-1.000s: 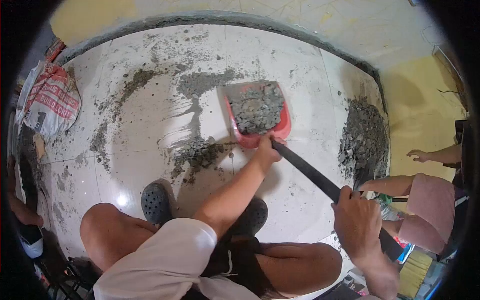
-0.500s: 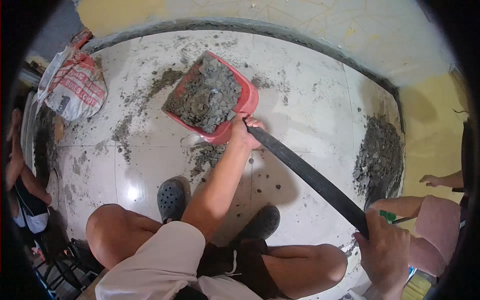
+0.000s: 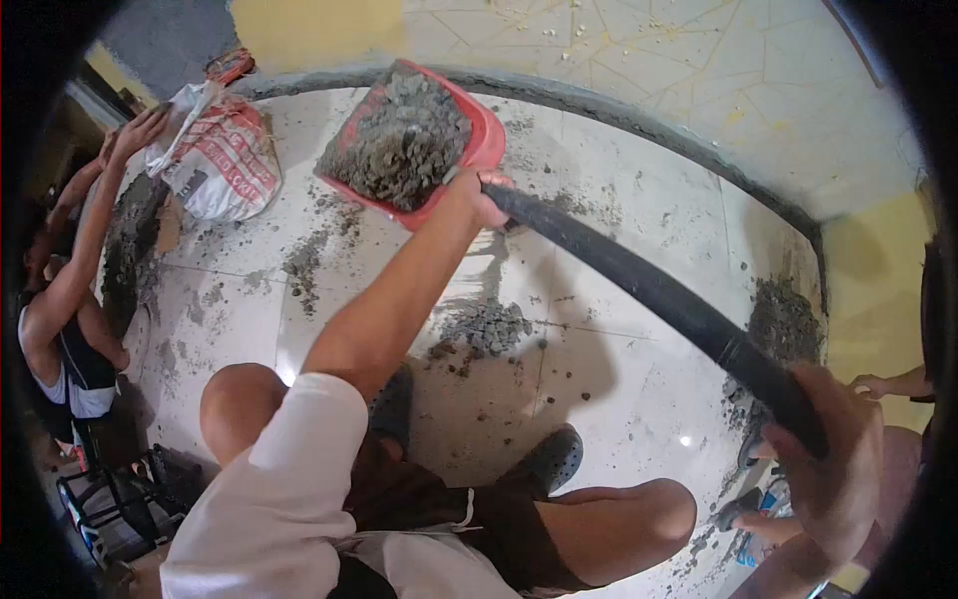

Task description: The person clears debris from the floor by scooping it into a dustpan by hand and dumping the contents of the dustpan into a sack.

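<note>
A red dustpan (image 3: 487,140) heaped with grey, crumbly mortar rubble (image 3: 404,140) hangs out in front of me, apparently raised off the floor. Its long black handle (image 3: 649,285) runs down to the right toward me. Close to the pan, my left hand (image 3: 479,198) is wrapped around the lower end of the handle. At the other end, my right hand (image 3: 833,459) grips the handle's top, with the fingers partly blurred. Beneath the pan, a small pile of loose rubble (image 3: 486,327) lies on the pale tiles.
A white and red sack (image 3: 225,165) stands at the upper left, and a person's hand (image 3: 143,130) touches it. More rubble (image 3: 785,324) lies by the right wall. Another person's hand (image 3: 870,386) and a foot show at right. A dark metal frame (image 3: 110,499) stands lower left.
The loaded dustpan has moved up and away from me, uncovering rubble and a wet smear below. The person at left has reached up to the sack. My view has shifted.
</note>
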The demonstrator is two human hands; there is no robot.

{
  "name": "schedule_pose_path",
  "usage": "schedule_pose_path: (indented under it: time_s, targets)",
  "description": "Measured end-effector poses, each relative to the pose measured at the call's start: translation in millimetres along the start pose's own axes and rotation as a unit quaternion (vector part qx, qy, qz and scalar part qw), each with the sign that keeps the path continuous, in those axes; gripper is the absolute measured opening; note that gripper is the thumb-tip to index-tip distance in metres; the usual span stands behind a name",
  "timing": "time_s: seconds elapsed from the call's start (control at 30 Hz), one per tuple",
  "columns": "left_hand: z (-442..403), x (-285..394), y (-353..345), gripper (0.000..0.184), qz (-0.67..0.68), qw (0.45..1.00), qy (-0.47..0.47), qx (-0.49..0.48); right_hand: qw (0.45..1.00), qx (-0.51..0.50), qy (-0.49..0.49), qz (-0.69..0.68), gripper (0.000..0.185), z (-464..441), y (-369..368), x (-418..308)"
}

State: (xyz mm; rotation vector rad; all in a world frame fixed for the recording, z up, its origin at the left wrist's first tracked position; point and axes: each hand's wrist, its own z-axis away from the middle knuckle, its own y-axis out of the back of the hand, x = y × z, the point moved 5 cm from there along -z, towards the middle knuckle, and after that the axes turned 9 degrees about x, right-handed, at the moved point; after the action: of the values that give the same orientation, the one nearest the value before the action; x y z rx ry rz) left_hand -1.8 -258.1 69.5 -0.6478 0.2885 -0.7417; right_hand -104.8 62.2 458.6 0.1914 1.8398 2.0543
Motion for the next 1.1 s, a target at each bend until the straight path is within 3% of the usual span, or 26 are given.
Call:
schedule_pose_path:
  time_s: [0.1,0.13,0.2,0.3,0.33,0.53,0.57,0.67,0.83,0.9,0.93,1.0,1.1]
  targets:
    - [7,43,-34,0.017,-0.088,0.996,-0.025,-0.012,0.999,0.035,0.021,-0.019,0.047,-11,9,-11]
    - [8,58,-45,0.013,-0.108,0.994,-0.028,-0.017,0.993,0.083,0.083,-0.013,0.048,-13,12,-13]
    - [12,86,-63,0.019,-0.06,0.998,-0.023,-0.004,0.962,0.187,0.2,0.017,0.051,-12,17,-16]
    - [32,119,-84,0.03,0.025,0.999,0.009,-0.017,0.934,0.225,0.271,0.057,0.051,-39,26,-50]
    - [37,129,-87,0.03,0.028,0.999,0.003,-0.02,0.938,0.223,0.266,-0.001,0.05,-47,26,-49]
    - [60,199,-71,0.027,0.058,0.997,-0.019,0.04,0.955,0.152,0.254,-0.038,0.046,-97,41,-94]
    - [58,213,-67,0.027,0.072,0.993,-0.088,0.032,0.953,0.132,0.27,-0.041,0.045,-106,42,-101]
    - [65,249,-62,0.027,0.064,0.997,-0.043,0.016,0.948,0.101,0.299,-0.046,0.045,-132,43,-118]
    - [97,315,-48,0.024,0.082,0.994,-0.069,-0.018,0.935,0.117,0.328,-0.065,0.044,-166,44,-160]
    - [114,342,-35,0.025,0.14,0.983,-0.102,0.061,0.931,0.123,0.335,-0.075,0.044,-182,43,-177]
    - [60,428,-7,0.021,0.153,0.984,-0.074,0.058,0.929,0.132,0.336,-0.08,0.044,-187,46,-183]
    - [138,388,-26,0.02,0.212,0.969,-0.11,0.07,0.926,0.146,0.334,-0.093,0.045,-200,48,-203]
    - [163,446,-14,0.017,0.162,0.973,-0.163,0.015,0.929,0.172,0.309,-0.11,0.046,-215,53,-238]
